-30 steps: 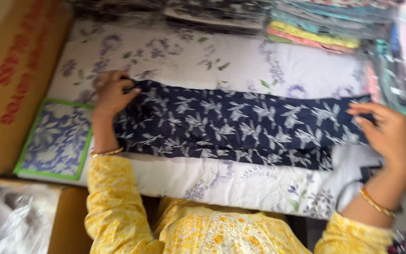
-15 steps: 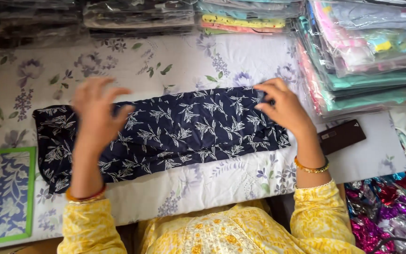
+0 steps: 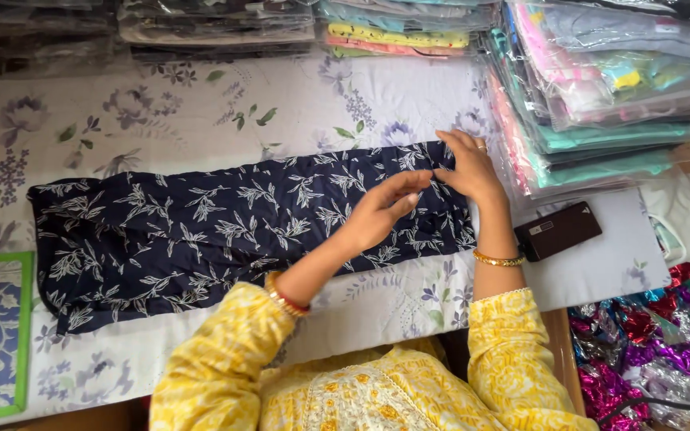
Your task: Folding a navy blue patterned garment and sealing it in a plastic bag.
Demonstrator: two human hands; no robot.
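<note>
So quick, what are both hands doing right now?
Left hand: open, fingers together, over the navy leaf-print cloth.
Right hand: open, fingertips touching the cloth's right end.

One head-worn view looks steeply down, close over the floral bedsheet (image 3: 201, 112).

navy cloth (image 3: 201, 231) with white leaf print, white sheet (image 3: 201, 112) with lilac flowers, yellow patterned sleeves (image 3: 217, 367).

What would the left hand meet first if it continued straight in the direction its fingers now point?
The left hand points up and right, toward the right hand at the end of the dark floral cloth. It would probably meet the fingers of that hand first; depth is unclear, and they may already touch.
</note>
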